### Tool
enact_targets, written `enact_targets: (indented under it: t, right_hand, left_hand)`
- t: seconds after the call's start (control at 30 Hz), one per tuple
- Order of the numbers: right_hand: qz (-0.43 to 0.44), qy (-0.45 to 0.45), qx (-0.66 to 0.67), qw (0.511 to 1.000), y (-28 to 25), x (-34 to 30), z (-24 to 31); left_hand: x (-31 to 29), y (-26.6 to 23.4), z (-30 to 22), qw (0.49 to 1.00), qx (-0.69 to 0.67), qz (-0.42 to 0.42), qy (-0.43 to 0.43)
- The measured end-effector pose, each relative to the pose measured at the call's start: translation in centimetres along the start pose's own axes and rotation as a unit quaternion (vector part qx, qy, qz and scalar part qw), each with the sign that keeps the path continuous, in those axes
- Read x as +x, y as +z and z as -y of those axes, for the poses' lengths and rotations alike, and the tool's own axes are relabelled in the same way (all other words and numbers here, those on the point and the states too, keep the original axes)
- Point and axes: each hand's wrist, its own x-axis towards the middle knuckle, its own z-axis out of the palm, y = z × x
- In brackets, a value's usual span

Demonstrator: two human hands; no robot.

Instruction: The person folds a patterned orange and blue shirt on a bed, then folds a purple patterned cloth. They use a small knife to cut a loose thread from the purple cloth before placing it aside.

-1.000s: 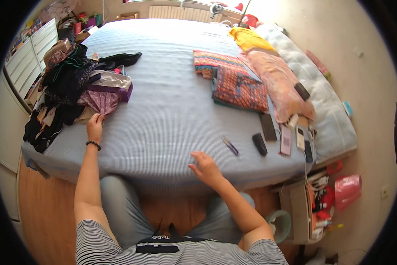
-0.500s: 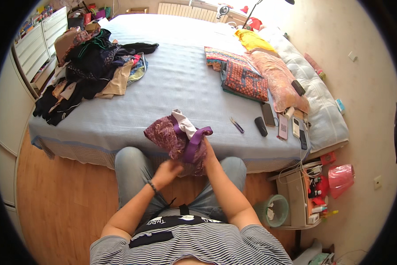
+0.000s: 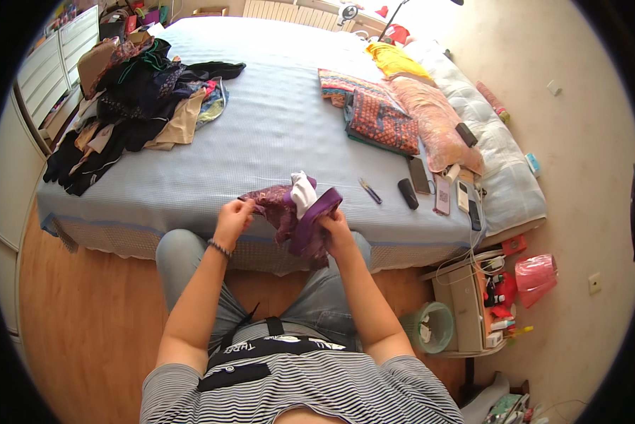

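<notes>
A purple patterned garment with a white lining part hangs bunched between my two hands, above my knees at the near edge of the bed. My left hand pinches its left edge. My right hand grips its right side, where the purple cloth folds over. A heap of dark and mixed clothes lies on the bed's far left.
Folded patterned cloths and a pink cushion lie at the bed's right. Remotes and phones and a pen-like tool rest near the right edge. A green bin and a cluttered shelf stand on the floor.
One second ago my hands rested apart on the bed, the left at the clothes heap. Since then both took up the purple garment and now spread it slightly in front of me.
</notes>
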Motion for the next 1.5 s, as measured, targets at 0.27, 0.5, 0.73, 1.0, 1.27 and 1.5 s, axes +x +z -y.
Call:
enact_targets:
  t: [0.27, 0.5, 0.73, 1.0, 1.27, 1.5]
  right_hand:
    - [0.227, -0.089, -0.428, 0.87, 7.7, -2.6, 5.4]
    - [0.268, -0.007, -0.245, 0.932, 7.5, -3.7, 7.2]
    - [0.302, 0.039, 0.057, 0.951, 9.7, -4.0, 9.2]
    - [0.091, -0.16, -0.474, 0.861, 11.3, -2.0, 12.1]
    - [-0.06, -0.296, -0.657, 0.691, 2.8, 4.4, 13.6]
    - [-0.096, -0.133, -0.526, 0.834, 0.4, 5.2, 16.3]
  left_hand:
    - [-5.9, 4.8, -5.6, 0.883, -0.425, 0.195, -0.04]
    - [-6.7, 2.4, -6.5, 0.879, -0.372, 0.292, -0.052]
    - [-4.3, 2.9, -1.0, 0.969, 0.029, 0.162, 0.185]
    - [-7.5, 1.7, -9.8, 0.924, -0.149, 0.34, 0.088]
    - [-6.4, -3.2, -15.8, 0.885, -0.349, 0.301, 0.068]
    - [-2.3, -8.2, -18.2, 0.736, 0.429, -0.317, 0.417]
